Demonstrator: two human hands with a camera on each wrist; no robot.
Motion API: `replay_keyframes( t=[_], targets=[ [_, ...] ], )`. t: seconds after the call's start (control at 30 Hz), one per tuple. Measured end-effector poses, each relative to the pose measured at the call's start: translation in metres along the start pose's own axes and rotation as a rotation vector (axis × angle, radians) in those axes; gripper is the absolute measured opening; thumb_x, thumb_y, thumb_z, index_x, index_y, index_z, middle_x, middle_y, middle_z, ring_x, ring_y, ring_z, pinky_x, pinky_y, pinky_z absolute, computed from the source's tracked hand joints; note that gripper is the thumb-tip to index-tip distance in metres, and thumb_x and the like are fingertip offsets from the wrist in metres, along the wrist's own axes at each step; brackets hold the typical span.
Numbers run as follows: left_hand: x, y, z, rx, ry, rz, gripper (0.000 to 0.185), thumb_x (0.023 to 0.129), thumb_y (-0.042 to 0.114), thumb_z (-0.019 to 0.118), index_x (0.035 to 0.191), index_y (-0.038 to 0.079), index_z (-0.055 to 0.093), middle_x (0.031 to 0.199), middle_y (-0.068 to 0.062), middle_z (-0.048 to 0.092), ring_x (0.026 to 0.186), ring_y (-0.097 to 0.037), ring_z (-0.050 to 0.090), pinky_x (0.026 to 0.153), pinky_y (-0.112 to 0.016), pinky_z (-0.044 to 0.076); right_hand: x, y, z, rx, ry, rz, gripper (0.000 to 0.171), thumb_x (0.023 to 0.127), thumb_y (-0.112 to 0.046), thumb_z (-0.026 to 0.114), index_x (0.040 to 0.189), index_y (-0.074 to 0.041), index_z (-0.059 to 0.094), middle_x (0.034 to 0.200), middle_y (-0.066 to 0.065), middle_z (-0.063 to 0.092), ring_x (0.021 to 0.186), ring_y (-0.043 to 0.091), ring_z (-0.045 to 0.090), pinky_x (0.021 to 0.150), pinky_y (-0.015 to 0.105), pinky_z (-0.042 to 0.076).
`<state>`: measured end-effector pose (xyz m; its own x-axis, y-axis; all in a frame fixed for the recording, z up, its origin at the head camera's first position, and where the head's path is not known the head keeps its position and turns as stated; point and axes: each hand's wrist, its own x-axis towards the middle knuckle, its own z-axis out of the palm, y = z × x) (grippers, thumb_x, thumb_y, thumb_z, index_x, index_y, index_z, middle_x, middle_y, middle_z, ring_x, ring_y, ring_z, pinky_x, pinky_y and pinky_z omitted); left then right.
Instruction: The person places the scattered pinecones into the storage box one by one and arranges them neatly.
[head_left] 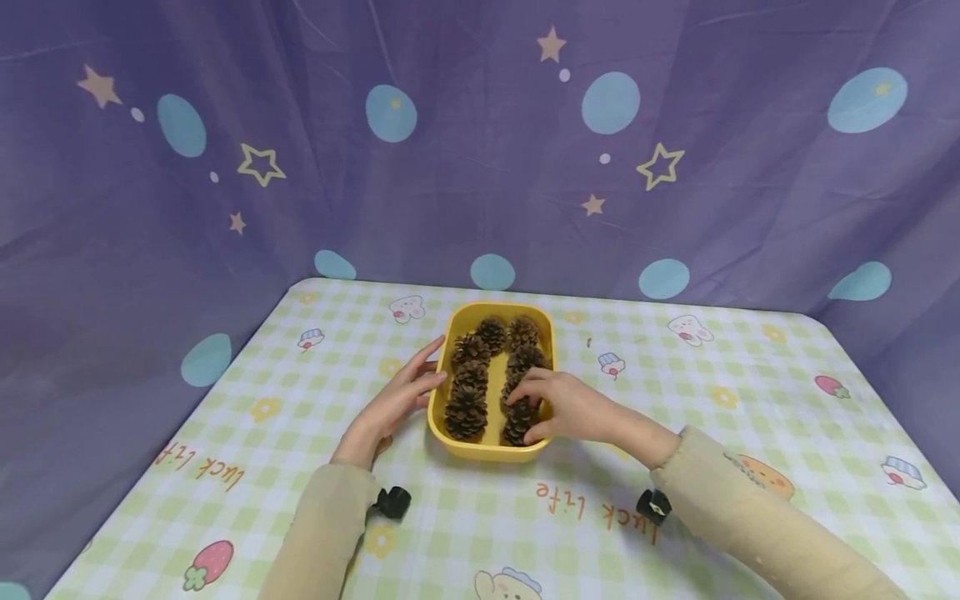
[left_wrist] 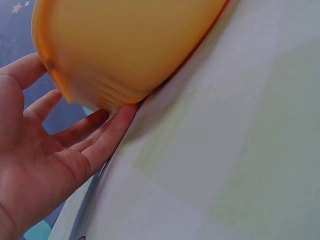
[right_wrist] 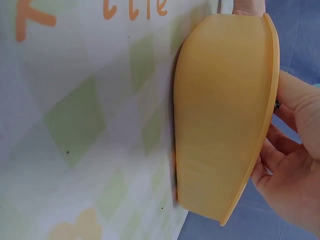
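A yellow rectangular bin (head_left: 491,452) stands on the table, with brown pine cones in two rows along its long sides. A strip of its floor shows between the rows. My left hand (head_left: 390,407) rests against the bin's left wall, fingers extended; in the left wrist view its fingertips touch the wall and lower edge. Over the right rim reaches my right hand (head_left: 573,407), its thumb and fingers curled about a pine cone (head_left: 516,429) in the near right corner. The right wrist view shows the bin's outer wall (right_wrist: 220,115), which hides most of the cones.
The table wears a green-and-white checked cloth (head_left: 225,517) with printed fruit, flowers and lettering. Behind it hangs a purple curtain (head_left: 465,192) with stars and blue ovals. A black wrist device (head_left: 393,502) sits by the left cuff, another (head_left: 654,506) by the right.
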<state>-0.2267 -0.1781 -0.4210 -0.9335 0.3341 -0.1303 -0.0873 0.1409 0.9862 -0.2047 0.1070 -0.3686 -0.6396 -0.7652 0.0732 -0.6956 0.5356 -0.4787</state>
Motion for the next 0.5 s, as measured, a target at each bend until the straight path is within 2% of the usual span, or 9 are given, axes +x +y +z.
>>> replay_keyframes(
  t=[0.1, 0.33, 0.5],
  targets=[
    [0.001, 0.000, 0.001, 0.001, 0.003, -0.005, 0.059, 0.092, 0.032, 0.053, 0.140, 0.047, 0.022, 0.134, -0.007, 0.037, 0.118, -0.028, 0.046, 0.095, -0.044, 0.045, 0.000, 0.001, 0.000, 0.007, 0.000, 0.002, 0.045, 0.073, -0.030, 0.076, 0.113, -0.015, 0.062, 0.105, -0.003, 0.055, 0.087, 0.011, 0.055, 0.075, 0.032, 0.050],
    [-0.013, 0.024, 0.008, 0.001, -0.028, -0.031, 0.062, 0.095, 0.025, 0.048, 0.146, 0.035, 0.015, 0.138, -0.013, 0.032, 0.122, -0.032, 0.042, 0.100, -0.047, 0.039, -0.001, 0.002, 0.001, 0.010, 0.002, 0.006, 0.047, 0.073, -0.032, 0.075, 0.114, -0.015, 0.062, 0.104, -0.004, 0.056, 0.086, 0.010, 0.055, 0.075, 0.033, 0.050],
    [-0.014, 0.023, 0.008, -0.002, -0.024, -0.036, 0.061, 0.095, 0.025, 0.048, 0.145, 0.037, 0.015, 0.138, -0.012, 0.032, 0.123, -0.031, 0.041, 0.102, -0.048, 0.037, 0.000, 0.001, 0.001, 0.007, 0.000, 0.004, 0.047, 0.073, -0.030, 0.075, 0.115, -0.015, 0.062, 0.105, -0.005, 0.057, 0.086, 0.011, 0.055, 0.075, 0.032, 0.050]
  ],
)
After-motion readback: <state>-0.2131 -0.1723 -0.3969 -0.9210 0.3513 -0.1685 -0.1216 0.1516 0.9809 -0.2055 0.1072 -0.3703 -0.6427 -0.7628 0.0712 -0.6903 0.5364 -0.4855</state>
